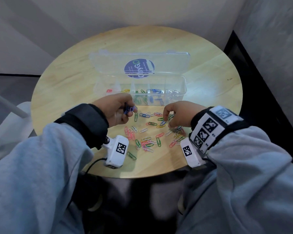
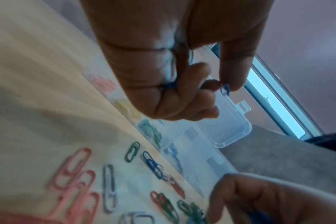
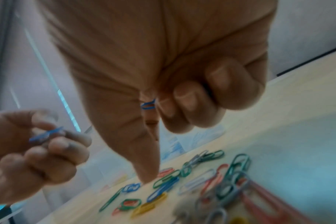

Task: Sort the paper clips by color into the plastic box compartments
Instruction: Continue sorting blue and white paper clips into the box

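A clear plastic box point(image 1: 182, 85) stands open across the middle of the table, its lid point(image 1: 172, 63) leaning back. Its compartments hold, from left to right, red, yellow, green, blue and silver clips. Loose paper clips point(image 1: 149, 141) of mixed colours lie scattered in front of it. My left hand point(image 1: 130, 109) hovers near the box front and grips blue paper clips point(image 2: 225, 89) between thumb and curled fingers. My right hand point(image 1: 167, 119) is over the pile, a blue clip point(image 3: 148, 104) tucked under its curled fingers, its forefinger point(image 3: 146, 169) pointing down at the table among the clips.
The round wooden table point(image 1: 71, 73) sits in a corner between pale walls. Its near edge lies just under my wrists, where a black cable point(image 1: 93, 163) hangs off. A white rail point(image 1: 8, 105) stands to the left and a dark floor strip point(image 1: 260, 78) runs on the right.
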### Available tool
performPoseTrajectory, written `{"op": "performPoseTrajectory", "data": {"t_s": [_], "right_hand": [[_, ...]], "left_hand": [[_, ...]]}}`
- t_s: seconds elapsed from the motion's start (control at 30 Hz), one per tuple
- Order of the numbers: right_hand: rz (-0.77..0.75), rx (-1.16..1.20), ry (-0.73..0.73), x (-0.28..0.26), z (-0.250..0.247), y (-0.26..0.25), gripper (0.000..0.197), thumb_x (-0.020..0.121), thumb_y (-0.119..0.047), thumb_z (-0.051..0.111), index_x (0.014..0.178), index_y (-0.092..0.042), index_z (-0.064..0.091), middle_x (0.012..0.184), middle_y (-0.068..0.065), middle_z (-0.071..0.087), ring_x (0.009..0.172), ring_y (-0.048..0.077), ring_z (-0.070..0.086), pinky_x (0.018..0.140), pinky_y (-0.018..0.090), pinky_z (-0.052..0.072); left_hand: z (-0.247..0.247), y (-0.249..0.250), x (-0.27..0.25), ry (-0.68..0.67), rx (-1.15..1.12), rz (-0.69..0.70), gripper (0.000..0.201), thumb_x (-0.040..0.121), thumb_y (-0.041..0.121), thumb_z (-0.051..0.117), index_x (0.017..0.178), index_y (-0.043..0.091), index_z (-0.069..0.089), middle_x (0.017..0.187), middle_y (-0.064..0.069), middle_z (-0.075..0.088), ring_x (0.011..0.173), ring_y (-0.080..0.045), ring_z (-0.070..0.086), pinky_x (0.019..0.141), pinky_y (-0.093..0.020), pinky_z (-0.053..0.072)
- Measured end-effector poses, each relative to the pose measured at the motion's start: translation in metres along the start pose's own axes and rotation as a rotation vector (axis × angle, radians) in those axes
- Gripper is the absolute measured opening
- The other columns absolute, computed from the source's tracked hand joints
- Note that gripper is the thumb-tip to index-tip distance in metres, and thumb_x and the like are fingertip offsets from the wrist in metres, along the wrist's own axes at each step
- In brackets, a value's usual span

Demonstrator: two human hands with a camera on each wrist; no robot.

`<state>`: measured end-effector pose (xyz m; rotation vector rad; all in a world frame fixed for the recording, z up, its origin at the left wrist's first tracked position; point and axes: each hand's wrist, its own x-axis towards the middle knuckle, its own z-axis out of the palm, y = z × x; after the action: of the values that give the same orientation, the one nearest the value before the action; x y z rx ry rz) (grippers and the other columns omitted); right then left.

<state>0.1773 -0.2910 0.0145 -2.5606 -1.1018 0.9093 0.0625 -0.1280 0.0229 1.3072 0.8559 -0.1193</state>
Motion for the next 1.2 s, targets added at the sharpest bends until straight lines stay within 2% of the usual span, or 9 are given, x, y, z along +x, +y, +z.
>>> {"op": "performPoseTrajectory", "data": {"t_s": [0.2, 0.4, 0.47, 0.53, 0.63, 0.73, 0.83, 0.97, 1.2], "right_hand": [[0.002, -0.139, -0.041, 0.005, 0.005, -0.011, 0.043, 0.073, 0.007, 0.059, 0.099, -0.028, 0.058, 0.069, -0.009, 0.04, 0.054, 0.009, 0.044, 0.042, 0.022, 0.038], [-0.013, -0.189, -0.06, 0.014, 0.012, -0.01, 0.027, 0.079, 0.005, 0.051, 0.09, -0.019, 0.054, 0.068, -0.008, 0.046, 0.058, 0.011, 0.045, 0.045, 0.019, 0.031], [-0.007, -0.202, -0.05, 0.017, 0.012, -0.008, 0.019, 0.082, 0.0, 0.052, 0.087, -0.019, 0.053, 0.076, -0.004, 0.051, 0.072, 0.017, 0.05, 0.051, 0.02, 0.034], [0.004, -0.203, -0.051, 0.02, 0.014, -0.005, 0.016, 0.083, -0.004, 0.055, 0.079, -0.02, 0.054, 0.089, 0.0, 0.057, 0.084, 0.02, 0.052, 0.062, 0.023, 0.041], [0.002, -0.155, -0.092, 0.018, 0.012, -0.003, 0.013, 0.082, -0.007, 0.06, 0.077, -0.019, 0.057, 0.091, 0.001, 0.062, 0.08, 0.018, 0.056, 0.062, 0.022, 0.043], [0.026, 0.022, -0.109, 0.01, -0.002, 0.006, 0.007, 0.082, -0.012, 0.062, 0.078, -0.017, 0.06, 0.077, -0.002, 0.061, 0.06, 0.011, 0.049, 0.052, 0.021, 0.038], [0.077, 0.378, -0.062, 0.006, -0.022, 0.025, 0.015, 0.082, -0.012, 0.061, 0.069, -0.014, 0.056, 0.064, 0.002, 0.05, 0.056, 0.016, 0.042, 0.052, 0.025, 0.034], [0.115, 0.897, -0.018, -0.001, -0.035, 0.046, 0.025, 0.087, 0.003, 0.047, 0.066, -0.009, 0.047, 0.056, 0.004, 0.047, 0.041, 0.01, 0.042, 0.039, 0.017, 0.031], [0.113, 1.246, -0.054, -0.003, -0.031, 0.049, 0.02, 0.09, 0.006, 0.042, 0.082, -0.004, 0.057, 0.065, 0.005, 0.048, 0.04, 0.007, 0.051, 0.039, 0.013, 0.044]], "left_hand": [[-0.004, 0.004, -0.005, -0.114, -0.187, -0.049, 0.028, 0.077, 0.006, 0.027, 0.052, 0.016, 0.038, 0.05, -0.001, 0.047, 0.039, -0.009, 0.035, 0.033, -0.009, 0.024], [0.003, 0.01, -0.004, -0.097, -0.037, -0.076, 0.021, 0.081, 0.009, 0.033, 0.063, 0.019, 0.035, 0.047, 0.003, 0.038, 0.036, -0.006, 0.028, 0.033, -0.01, 0.015], [0.009, 0.008, 0.002, 0.0, 0.186, -0.084, 0.021, 0.084, 0.014, 0.047, 0.065, 0.018, 0.04, 0.051, 0.004, 0.034, 0.038, -0.007, 0.025, 0.036, -0.011, 0.014], [0.017, 0.006, 0.005, 0.061, 0.581, -0.029, 0.015, 0.084, 0.018, 0.058, 0.072, 0.017, 0.049, 0.057, 0.003, 0.036, 0.046, -0.011, 0.027, 0.041, -0.015, 0.019], [0.027, 0.004, 0.009, 0.147, 1.104, 0.138, 0.011, 0.083, 0.02, 0.062, 0.093, 0.024, 0.058, 0.064, 0.007, 0.047, 0.057, -0.012, 0.044, 0.048, -0.02, 0.027], [0.034, 0.005, 0.014, 0.224, 1.347, 0.23, 0.025, 0.084, 0.016, 0.058, 0.107, 0.027, 0.06, 0.082, 0.007, 0.052, 0.077, -0.015, 0.05, 0.051, -0.023, 0.03], [0.037, 0.003, 0.02, 0.188, 1.474, 0.225, 0.025, 0.087, 0.017, 0.056, 0.111, 0.022, 0.06, 0.097, 0.002, 0.053, 0.087, -0.018, 0.05, 0.055, -0.024, 0.032], [0.041, -0.004, 0.025, 0.173, 1.505, 0.219, 0.012, 0.085, 0.018, 0.06, 0.097, 0.02, 0.059, 0.091, 0.001, 0.054, 0.081, -0.019, 0.048, 0.048, -0.021, 0.027], [0.038, -0.008, 0.025, 0.187, 1.38, 0.134, 0.001, 0.083, 0.018, 0.061, 0.084, 0.018, 0.06, 0.087, -0.002, 0.062, 0.079, -0.02, 0.054, 0.052, -0.021, 0.036]]}}
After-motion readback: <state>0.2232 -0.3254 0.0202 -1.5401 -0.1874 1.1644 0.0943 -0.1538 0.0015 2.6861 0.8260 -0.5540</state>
